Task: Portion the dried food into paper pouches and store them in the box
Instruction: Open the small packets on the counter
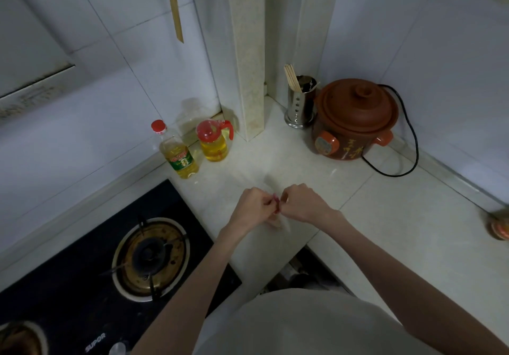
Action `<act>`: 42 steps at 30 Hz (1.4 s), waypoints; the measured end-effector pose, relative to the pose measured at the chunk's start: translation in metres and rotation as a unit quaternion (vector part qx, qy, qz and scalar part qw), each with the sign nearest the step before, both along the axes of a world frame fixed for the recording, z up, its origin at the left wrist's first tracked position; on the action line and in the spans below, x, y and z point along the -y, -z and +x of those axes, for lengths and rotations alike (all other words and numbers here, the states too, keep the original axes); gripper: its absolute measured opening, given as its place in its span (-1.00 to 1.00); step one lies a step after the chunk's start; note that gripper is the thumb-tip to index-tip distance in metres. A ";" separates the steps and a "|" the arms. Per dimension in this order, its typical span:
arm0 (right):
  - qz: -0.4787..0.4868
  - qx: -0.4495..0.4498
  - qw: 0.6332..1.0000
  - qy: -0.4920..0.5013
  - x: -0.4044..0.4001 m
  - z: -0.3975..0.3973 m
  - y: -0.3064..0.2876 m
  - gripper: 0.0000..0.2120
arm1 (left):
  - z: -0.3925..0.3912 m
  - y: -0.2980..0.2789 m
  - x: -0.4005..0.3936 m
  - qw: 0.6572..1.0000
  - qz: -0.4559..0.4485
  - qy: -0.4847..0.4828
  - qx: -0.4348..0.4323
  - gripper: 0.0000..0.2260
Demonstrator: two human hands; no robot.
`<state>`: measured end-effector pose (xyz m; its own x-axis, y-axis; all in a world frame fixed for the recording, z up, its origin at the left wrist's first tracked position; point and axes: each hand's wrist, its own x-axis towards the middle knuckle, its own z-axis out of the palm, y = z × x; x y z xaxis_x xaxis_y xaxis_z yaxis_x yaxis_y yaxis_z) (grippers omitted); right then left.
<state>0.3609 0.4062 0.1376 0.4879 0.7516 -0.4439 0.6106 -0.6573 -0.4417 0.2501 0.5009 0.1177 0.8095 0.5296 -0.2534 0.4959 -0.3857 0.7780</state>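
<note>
Head view, hands: left hand (254,207) and right hand (303,203) meet just above the counter, fingers curled, both pinching the same small item between them.
Item held: a small pale paper pouch (281,221), its body hanging below the fingers; reddish bits (276,203) show at its top edge, likely the dried food, though blur prevents certainty.
Location of pouch: over the pale stone countertop (385,216), just right of the hob, near the counter's front edge.
Hob: black glass gas hob (82,272) at left, one burner (151,255) fully in view, a second cut off at the lower left corner.
Oil: a red-capped oil bottle (177,153) and a red-lidded oil jug (214,141) stand side by side against the wall.
Back corner: a steel utensil holder (300,106) with chopsticks, touching or just beside a brown clay slow cooker (355,120) with lid on and black cord trailing.
Right edge: a blurred orange-topped object (500,226), not identifiable.
Storage box: not in view.
Food supply: no bulk container of dried food visible.
Progress, judged: one pouch appears to be at the filling or closing stage; no finished pouches lie on the counter.
Remaining, judged: closing this pouch, placing it in the box, and any further portions.
</note>
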 end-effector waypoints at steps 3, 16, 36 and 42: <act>0.000 -0.021 0.999 -0.037 0.002 -0.003 -0.001 -0.70 | -0.004 -0.007 -0.001 0.999 0.006 0.042 -0.006 -0.71; 0.004 -0.059 0.996 -0.063 -0.017 0.000 0.005 -0.83 | -0.006 0.012 0.002 0.980 -0.156 -0.100 -0.072 -0.85; 0.022 0.074 0.997 -0.018 -0.011 0.017 -0.004 -0.62 | -0.027 0.005 -0.034 0.988 -0.030 -0.119 -0.096 -0.95; 0.091 0.156 0.983 -0.025 -0.022 0.022 -0.024 -0.72 | -0.021 -0.018 -0.039 0.991 0.061 -0.115 -0.033 -0.86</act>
<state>0.3825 0.4281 0.1621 0.5400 0.8309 -0.1346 0.7644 -0.5510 -0.3349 0.2295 0.5400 0.1360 0.6472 0.7283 -0.2251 0.6302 -0.3451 0.6955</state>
